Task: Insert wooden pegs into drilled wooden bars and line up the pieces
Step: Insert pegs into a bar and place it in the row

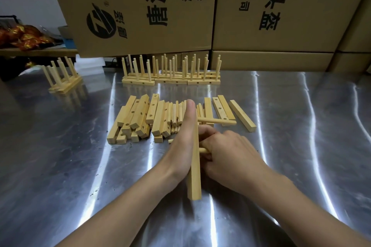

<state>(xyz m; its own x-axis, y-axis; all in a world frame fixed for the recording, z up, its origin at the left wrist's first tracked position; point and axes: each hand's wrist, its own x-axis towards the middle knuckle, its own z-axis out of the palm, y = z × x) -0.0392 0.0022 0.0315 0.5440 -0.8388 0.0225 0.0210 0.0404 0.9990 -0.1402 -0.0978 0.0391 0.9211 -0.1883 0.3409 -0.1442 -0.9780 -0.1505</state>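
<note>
Pegging step: left hand (180, 146) grips the bar (194, 182), right hand (230, 152) pinches a peg (203, 150) against its side. Needs a straight push in next, I reckon.

Left hand (181, 146): fingers mostly behind bar (194, 174), grip hard to read from here. Bar's drilled face turned away, holes out of sight. Right hand (230, 152) curled over peg (203, 150); only blunt end peeks out, rest covered. Loose pegs (176, 114) partly behind thumb, count unclear. Back rows of pegged bars (170, 74) overlap, number cannot tell. Cardboard boxes (140, 6) cropped by top edge, print cut short. Red-gold wrappers (22, 36) at left edge blurred, contents unknown. Both forearms run off bottom edge.
</note>
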